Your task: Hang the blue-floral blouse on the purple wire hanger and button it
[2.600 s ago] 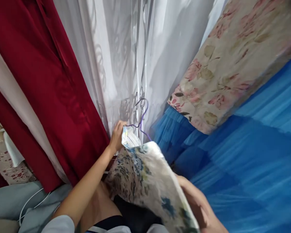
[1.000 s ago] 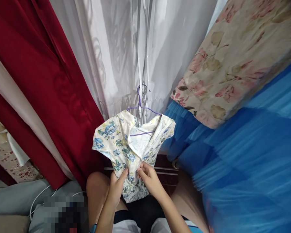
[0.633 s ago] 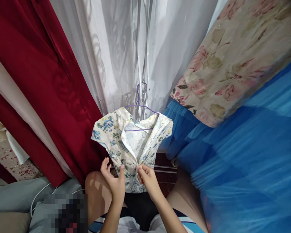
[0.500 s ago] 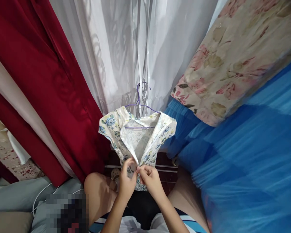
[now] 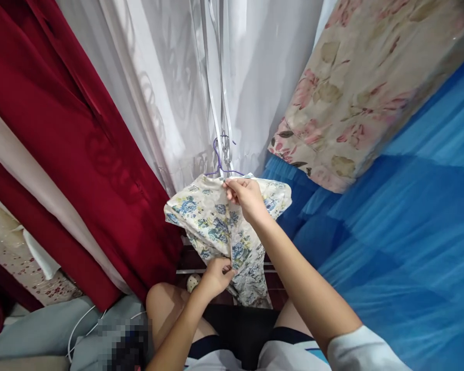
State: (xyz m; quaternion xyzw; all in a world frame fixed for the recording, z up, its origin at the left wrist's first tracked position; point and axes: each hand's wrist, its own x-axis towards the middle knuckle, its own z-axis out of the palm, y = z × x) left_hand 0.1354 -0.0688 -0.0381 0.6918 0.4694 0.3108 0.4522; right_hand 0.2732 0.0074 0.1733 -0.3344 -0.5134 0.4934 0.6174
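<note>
A white dress with blue and yellow flowers hangs before me on a thin purple hanger. Its centre zipper runs closed from the collar down. At the neckline, my right hand is closed in a pinch on the zipper's top end; the pull itself is hidden by the fingers. Lower on the same seam, my left hand pinches the dress fabric. The lower part of the dress drops between my knees.
White curtains with hanging white straps are behind the hanger. Red cloth drapes at left, above grey cushions. To the right hang a pink-flowered cloth and blue tulle.
My right hand has moved up from the waist to the neckline, and the open front has closed along the zipper. My left hand has stayed low on the dress.
</note>
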